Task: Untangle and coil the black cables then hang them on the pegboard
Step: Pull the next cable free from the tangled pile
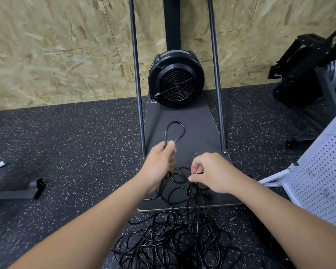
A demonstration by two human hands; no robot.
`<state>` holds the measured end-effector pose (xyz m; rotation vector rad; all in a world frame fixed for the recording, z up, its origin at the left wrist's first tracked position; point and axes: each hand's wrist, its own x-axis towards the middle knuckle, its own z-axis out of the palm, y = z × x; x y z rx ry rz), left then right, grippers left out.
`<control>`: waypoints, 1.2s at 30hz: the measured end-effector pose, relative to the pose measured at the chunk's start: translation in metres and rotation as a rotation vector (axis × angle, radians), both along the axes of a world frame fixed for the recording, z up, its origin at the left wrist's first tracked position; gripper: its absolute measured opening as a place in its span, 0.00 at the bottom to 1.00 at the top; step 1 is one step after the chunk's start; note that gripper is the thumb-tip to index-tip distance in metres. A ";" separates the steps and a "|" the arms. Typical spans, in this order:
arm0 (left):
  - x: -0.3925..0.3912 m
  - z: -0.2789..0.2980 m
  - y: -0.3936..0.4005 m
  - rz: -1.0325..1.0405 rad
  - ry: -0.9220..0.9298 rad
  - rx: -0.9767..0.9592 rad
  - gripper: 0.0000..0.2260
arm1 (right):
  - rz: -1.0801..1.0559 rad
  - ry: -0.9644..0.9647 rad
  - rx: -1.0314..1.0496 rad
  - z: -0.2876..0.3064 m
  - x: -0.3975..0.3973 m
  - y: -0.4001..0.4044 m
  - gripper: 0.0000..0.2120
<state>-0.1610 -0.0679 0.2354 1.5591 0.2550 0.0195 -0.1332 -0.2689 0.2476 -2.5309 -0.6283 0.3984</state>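
Untangling is the step in hand: the left hand point(161, 160) grips a small loop of thin black rubber cable point(175, 131), the right hand point(209, 171) pinches a strand beside it. Below both hands the tangled black cables point(173, 239) lie on the floor. Next, I judge: draw slack free, then widen the coil.

OSB wall point(56, 45) across top of frame, black speckled rubber floor point(76, 133) below, fan machine point(176, 78) on dark platform point(198, 121) at centre.

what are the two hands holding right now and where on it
Left hand grips the black cable at the base of a small loop; right hand pinches a strand above the tangle.
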 end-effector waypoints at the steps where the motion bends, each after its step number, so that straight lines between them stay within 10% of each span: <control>1: 0.002 0.005 0.003 0.034 -0.014 -0.081 0.13 | 0.010 0.040 -0.018 -0.001 0.002 -0.004 0.11; 11: 0.011 0.015 0.025 0.230 -0.103 -0.482 0.10 | -0.301 0.117 0.559 0.002 0.014 -0.011 0.09; 15: 0.008 0.015 0.018 0.141 -0.127 -0.476 0.07 | -0.056 -0.035 0.068 -0.011 0.007 -0.005 0.15; 22: 0.007 0.005 0.022 0.009 -0.164 0.033 0.06 | 0.359 0.163 0.144 0.019 -0.026 0.021 0.13; 36: -0.014 -0.006 -0.021 -0.375 0.042 -0.062 0.19 | -0.234 -0.078 0.424 0.021 0.005 0.015 0.13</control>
